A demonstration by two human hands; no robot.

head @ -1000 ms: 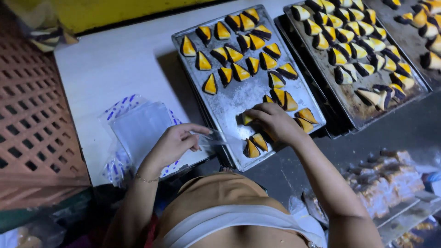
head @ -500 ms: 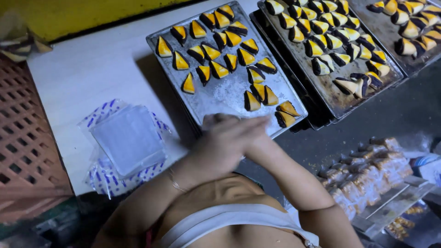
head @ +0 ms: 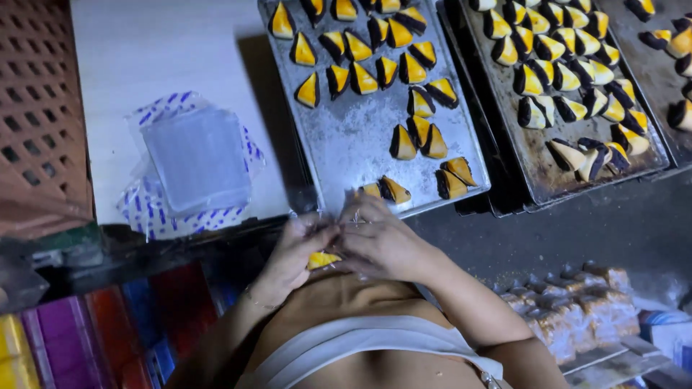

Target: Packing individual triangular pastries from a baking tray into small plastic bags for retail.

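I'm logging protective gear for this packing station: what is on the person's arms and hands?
Nothing protective shows. The left hand and right hand are bare, with no gloves, and both forearms are uncovered, with no sleeves. A thin bracelet circles the left wrist. Whether any finger carries a ring cannot be told in this dim view.

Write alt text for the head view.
Both hands, left hand and right hand, hold a yellow-and-dark wedge cake together in clear wrap near the body. Ahead lie a metal tray of similar cakes and a stack of clear bags.
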